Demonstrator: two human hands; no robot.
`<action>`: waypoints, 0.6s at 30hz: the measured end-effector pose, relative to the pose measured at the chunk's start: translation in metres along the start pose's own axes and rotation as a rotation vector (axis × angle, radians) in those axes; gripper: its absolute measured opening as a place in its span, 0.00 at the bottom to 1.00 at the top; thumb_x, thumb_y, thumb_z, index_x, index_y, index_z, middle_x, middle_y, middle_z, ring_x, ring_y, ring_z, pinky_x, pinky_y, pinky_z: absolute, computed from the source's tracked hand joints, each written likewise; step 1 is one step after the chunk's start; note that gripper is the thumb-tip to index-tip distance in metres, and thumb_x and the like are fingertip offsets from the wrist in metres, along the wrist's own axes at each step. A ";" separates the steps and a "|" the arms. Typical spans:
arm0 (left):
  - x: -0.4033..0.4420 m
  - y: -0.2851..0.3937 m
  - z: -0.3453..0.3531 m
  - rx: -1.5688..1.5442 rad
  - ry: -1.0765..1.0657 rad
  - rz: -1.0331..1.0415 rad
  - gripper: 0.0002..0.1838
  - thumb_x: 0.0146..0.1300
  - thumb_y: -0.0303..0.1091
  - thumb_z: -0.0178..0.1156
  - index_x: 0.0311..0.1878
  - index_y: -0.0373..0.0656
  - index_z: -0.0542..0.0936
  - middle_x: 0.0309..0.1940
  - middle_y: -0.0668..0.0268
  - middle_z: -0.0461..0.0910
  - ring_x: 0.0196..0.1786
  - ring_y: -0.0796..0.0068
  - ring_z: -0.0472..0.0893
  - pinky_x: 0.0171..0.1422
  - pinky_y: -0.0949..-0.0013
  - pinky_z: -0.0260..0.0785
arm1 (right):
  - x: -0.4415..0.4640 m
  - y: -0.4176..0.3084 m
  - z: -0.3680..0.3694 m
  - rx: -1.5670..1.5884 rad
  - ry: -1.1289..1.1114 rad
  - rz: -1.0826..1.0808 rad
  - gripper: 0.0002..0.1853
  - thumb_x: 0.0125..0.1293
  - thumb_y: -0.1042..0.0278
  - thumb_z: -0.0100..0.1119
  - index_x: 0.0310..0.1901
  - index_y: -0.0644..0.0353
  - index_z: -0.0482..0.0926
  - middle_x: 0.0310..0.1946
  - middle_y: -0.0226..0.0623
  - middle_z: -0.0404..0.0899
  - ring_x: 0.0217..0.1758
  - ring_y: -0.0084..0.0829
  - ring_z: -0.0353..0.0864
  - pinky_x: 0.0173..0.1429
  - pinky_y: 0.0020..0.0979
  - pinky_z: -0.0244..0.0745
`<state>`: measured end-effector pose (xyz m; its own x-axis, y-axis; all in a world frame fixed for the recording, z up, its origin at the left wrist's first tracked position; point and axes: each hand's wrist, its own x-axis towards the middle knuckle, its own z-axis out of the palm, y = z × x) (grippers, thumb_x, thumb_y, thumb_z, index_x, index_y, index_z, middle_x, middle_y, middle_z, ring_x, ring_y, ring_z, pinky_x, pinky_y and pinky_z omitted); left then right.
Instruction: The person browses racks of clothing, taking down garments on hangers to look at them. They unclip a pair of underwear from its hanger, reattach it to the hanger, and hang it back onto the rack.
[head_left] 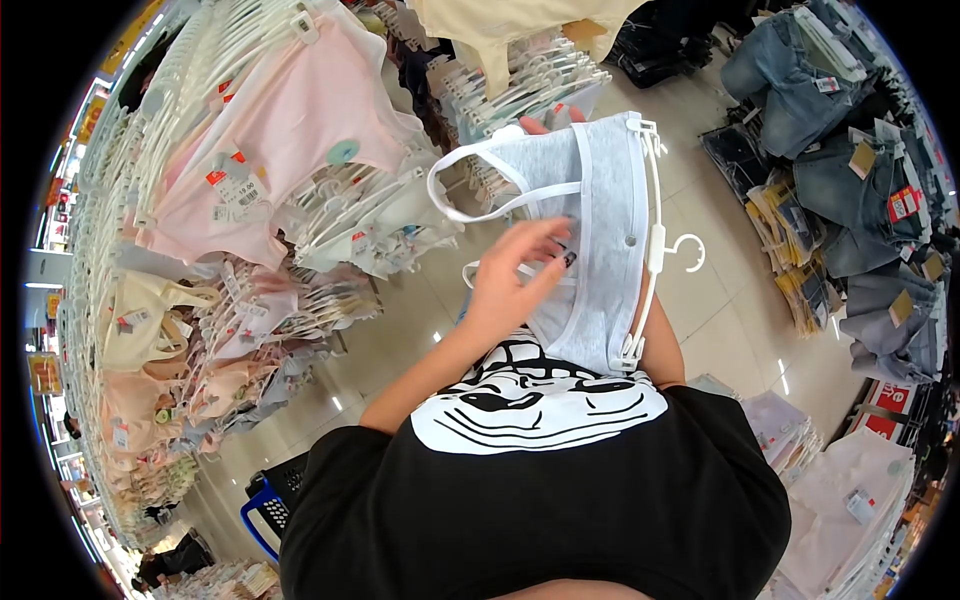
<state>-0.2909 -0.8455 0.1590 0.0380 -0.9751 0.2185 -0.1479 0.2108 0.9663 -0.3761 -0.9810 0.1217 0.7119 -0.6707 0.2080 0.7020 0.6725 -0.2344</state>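
A light grey bra (612, 200) with white trim and straps is held up in front of me, clipped to a white plastic hanger (655, 250). My left hand (520, 275) reaches over its inner side, fingers bent and a little apart, the fingertips at the fabric near a strap. Behind the bra runs my right arm, and most of that hand is hidden. Fingers of my right hand (552, 122) show past the far edge, supporting the bra from behind.
Racks of hanging underwear, including a pink garment (300, 130) with tags, fill the left side. Denim shorts (850, 215) hang on the right. A cream garment (520, 30) hangs ahead. A blue-handled basket or cart (265, 515) stands at lower left on the tiled floor (720, 240).
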 end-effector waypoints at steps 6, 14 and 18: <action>0.002 -0.004 0.013 -0.591 -0.053 -0.175 0.28 0.53 0.22 0.55 0.57 0.36 0.59 0.41 0.62 0.72 0.43 0.76 0.71 0.47 0.73 0.65 | -0.003 -0.001 -0.003 0.034 -0.045 0.151 0.23 0.62 0.48 0.37 0.46 0.59 0.71 0.44 0.44 0.72 0.46 0.36 0.72 0.51 0.35 0.70; 0.001 -0.005 0.005 -0.627 0.003 -0.147 0.27 0.56 0.25 0.52 0.59 0.36 0.58 0.45 0.62 0.72 0.44 0.78 0.72 0.48 0.75 0.64 | -0.022 -0.007 -0.012 0.059 -0.084 0.335 0.24 0.62 0.48 0.36 0.45 0.61 0.71 0.41 0.44 0.74 0.42 0.35 0.75 0.48 0.34 0.72; 0.000 -0.001 0.006 -0.838 0.052 -0.189 0.26 0.56 0.26 0.50 0.59 0.37 0.58 0.49 0.61 0.71 0.48 0.74 0.72 0.52 0.72 0.62 | -0.021 -0.006 -0.015 -0.141 0.024 0.169 0.24 0.62 0.49 0.36 0.43 0.64 0.72 0.37 0.43 0.76 0.37 0.34 0.77 0.43 0.32 0.74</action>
<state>-0.2968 -0.8466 0.1570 0.0369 -0.9989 0.0302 0.6431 0.0469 0.7644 -0.3953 -0.9760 0.1047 0.8176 -0.5605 0.1320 0.5620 0.7269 -0.3948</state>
